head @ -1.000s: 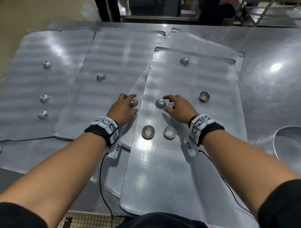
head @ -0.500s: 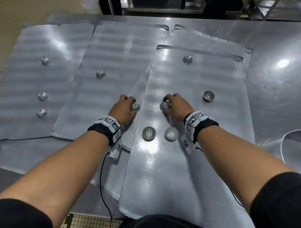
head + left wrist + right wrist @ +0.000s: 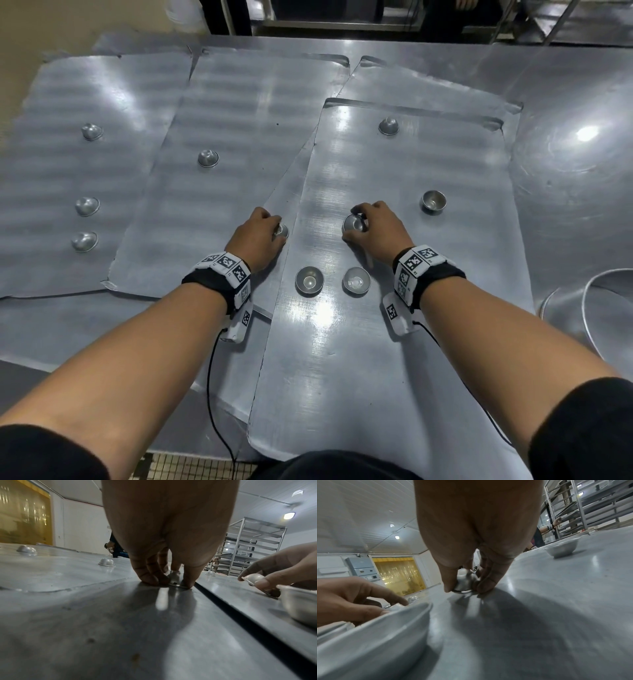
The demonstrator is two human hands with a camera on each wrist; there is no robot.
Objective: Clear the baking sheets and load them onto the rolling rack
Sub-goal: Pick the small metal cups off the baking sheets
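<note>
Right hand (image 3: 375, 229) now closed round an upturned metal cup (image 3: 353, 222) it only reached for before, cup tipped inside the grip (rim lifting), left hand (image 3: 255, 238) pinching another cup (image 3: 282, 231), overlapping baking sheets (image 3: 394, 342)

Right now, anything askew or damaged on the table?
Yes. The nearest baking sheet lies skewed, overlapping the sheet under it. Far corners look bent and torn. Small metal cups are mixed: some upright, others inverted.
</note>
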